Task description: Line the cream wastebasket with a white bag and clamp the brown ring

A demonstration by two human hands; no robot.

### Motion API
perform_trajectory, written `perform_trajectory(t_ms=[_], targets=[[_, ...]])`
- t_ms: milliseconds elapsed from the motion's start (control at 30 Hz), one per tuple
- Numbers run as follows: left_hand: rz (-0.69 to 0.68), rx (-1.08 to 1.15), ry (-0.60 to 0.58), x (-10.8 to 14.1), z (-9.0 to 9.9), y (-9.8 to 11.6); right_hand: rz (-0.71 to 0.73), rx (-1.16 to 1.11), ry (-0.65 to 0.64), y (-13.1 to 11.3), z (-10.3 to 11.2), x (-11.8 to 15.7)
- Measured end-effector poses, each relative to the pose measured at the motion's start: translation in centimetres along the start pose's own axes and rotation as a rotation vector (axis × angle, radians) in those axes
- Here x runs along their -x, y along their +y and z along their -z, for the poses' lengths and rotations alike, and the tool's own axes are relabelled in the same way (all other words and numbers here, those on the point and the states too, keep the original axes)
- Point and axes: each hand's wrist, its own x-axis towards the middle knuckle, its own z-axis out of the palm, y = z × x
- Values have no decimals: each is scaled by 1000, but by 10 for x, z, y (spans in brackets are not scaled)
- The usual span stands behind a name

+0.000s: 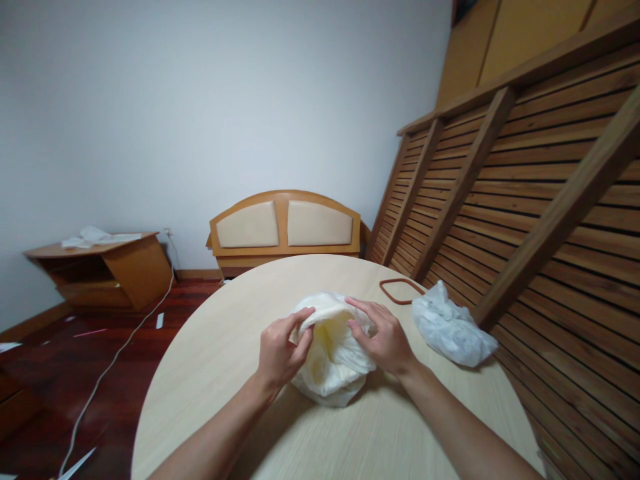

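A white, crumpled bag (337, 383) sits on the round pale table (200, 400), its mouth spread and facing up toward me. Something pale yellow shows inside it, too unclear to name. At the left side of the mouth, my left hand (283, 347) pinches the rim between thumb and fingers. On the opposite side, my right hand (385, 337) has its thumb and fingers on the rim, holding the bag's edge.
On the table's right side lie a brown rounded frame (401, 291) and a knotted whitish plastic bag (450, 327). Wooden slatted panels (550, 233) lean at the right. Behind the table stands a headboard (283, 223); a low cabinet (135, 270) is at the left.
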Motion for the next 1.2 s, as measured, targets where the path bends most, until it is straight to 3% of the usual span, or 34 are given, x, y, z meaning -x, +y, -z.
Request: perform_trajectory(t_ms=[367, 1200], targets=[[-260, -70, 41, 2, -3, 2, 220, 12, 18, -13, 1, -5], [-194, -65, 29, 4, -5, -10, 151, 31, 8, -4, 3, -5]])
